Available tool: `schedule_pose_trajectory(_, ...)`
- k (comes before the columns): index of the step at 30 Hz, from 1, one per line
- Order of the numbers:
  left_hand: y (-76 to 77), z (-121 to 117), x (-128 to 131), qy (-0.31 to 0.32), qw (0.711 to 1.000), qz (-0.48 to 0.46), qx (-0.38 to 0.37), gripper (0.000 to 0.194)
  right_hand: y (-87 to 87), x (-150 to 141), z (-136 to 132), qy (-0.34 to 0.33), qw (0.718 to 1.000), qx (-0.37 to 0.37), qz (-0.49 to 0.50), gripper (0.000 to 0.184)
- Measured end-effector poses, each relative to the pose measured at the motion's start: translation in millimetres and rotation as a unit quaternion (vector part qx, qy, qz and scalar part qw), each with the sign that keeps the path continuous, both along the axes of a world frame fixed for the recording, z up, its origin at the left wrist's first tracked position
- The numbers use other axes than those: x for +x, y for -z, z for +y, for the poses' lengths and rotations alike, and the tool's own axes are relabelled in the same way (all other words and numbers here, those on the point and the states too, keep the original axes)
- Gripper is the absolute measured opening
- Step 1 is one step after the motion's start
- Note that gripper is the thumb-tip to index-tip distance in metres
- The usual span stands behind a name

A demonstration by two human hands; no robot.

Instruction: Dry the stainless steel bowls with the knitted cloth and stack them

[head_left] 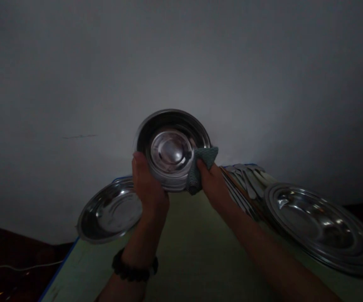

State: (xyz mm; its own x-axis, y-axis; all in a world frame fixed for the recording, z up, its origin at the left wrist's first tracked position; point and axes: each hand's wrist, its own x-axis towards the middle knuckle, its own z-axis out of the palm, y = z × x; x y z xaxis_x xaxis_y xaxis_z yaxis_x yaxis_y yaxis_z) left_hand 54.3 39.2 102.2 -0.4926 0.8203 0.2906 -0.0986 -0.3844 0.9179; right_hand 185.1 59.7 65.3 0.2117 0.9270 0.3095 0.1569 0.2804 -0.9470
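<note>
A shiny metal bowl [171,147] is held up above the table, tilted so that its inside faces me. My left hand [150,184] grips its lower left rim, thumb on the inner edge and the other fingers hidden behind. At the lower right rim, my right hand [212,180] is closed on a grey-green cloth [205,157], which is folded over the bowl's edge and touches it. The right thumb presses on the cloth; most of that hand's fingers are out of sight behind it.
Another metal bowl [112,212] stands on the table's left side. Stacked metal plates [313,222] lie at the right, beside several pieces of cutlery [247,180]. The pale green table [184,251] meets a grey wall [181,58]. A white cable [20,267] runs at lower left.
</note>
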Motion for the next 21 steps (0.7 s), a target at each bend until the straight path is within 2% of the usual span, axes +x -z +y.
schedule_pose_trajectory(3,1.1,6.0,0.4,0.054,0.998,-0.042,0.013,0.046,2.9,4.9,4.6,-0.063,0.996,-0.057,0.011,0.048)
schedule_pose_trajectory(5,-1.0,11.7,-4.1,0.137,0.988,-0.066,0.022,0.044,-2.5,18.5,9.5,-0.043,0.997,-0.062,0.03,0.05)
schedule_pose_trajectory(7,-5.3,15.4,-12.1,0.173,0.981,-0.086,0.032,0.042,-12.5,34.1,13.3,0.017,0.997,-0.011,0.08,0.051)
schedule_pose_trajectory(9,-10.8,15.6,-20.9,0.166,0.981,-0.086,0.048,0.037,-24.8,47.1,14.1,0.051,0.989,0.044,0.133,0.056)
schedule_pose_trajectory(10,-13.7,14.4,-24.6,0.158,0.983,-0.078,0.054,0.035,-30.8,51.9,13.2,0.045,0.986,0.057,0.151,0.056)
schedule_pose_trajectory(13,-21.0,8.8,-31.1,0.128,0.989,-0.05,0.054,0.028,-42.9,58.4,6.8,-0.052,0.979,0.045,0.19,0.052)
schedule_pose_trajectory(17,-24.5,4.3,-32.7,0.079,0.995,-0.048,0.023,0.027,-37.2,52.3,-0.1,-0.217,0.938,0.052,0.264,0.057)
schedule_pose_trajectory(19,-24.2,4.5,-34.4,0.07,0.996,-0.054,0.005,0.03,-29.6,47.2,0.2,-0.254,0.926,0.059,0.273,0.055)
schedule_pose_trajectory(21,-23.3,5.6,-37.3,0.074,0.996,-0.048,-0.015,0.034,-24.2,44.2,2.2,-0.252,0.929,0.058,0.264,0.051)
